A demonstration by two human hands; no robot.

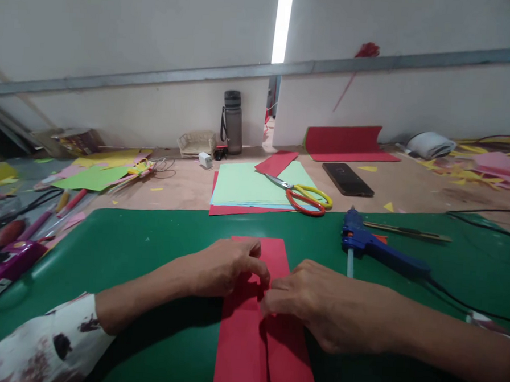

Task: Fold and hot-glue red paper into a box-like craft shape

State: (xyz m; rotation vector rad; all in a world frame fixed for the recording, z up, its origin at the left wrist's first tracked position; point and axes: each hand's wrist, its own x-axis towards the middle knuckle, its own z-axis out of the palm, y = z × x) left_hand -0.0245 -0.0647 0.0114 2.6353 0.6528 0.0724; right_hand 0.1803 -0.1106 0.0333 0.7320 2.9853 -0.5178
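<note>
A long folded sheet of red paper lies lengthwise on the green mat, its two side flaps meeting along a dark lengthwise gap near the middle. My left hand rests on the upper left part, fingers curled down at the edge of the left flap. Just to the right, my right hand is closed at the same seam, thumb and finger pinching the right flap's edge. The fingertips of both hands nearly meet and partly hide the fold.
Beyond the mat lie scissors on a stack of pale green sheets. A blue glue gun, a cutter knife and a phone are at right. A bottle stands by the wall; a purple box sits left.
</note>
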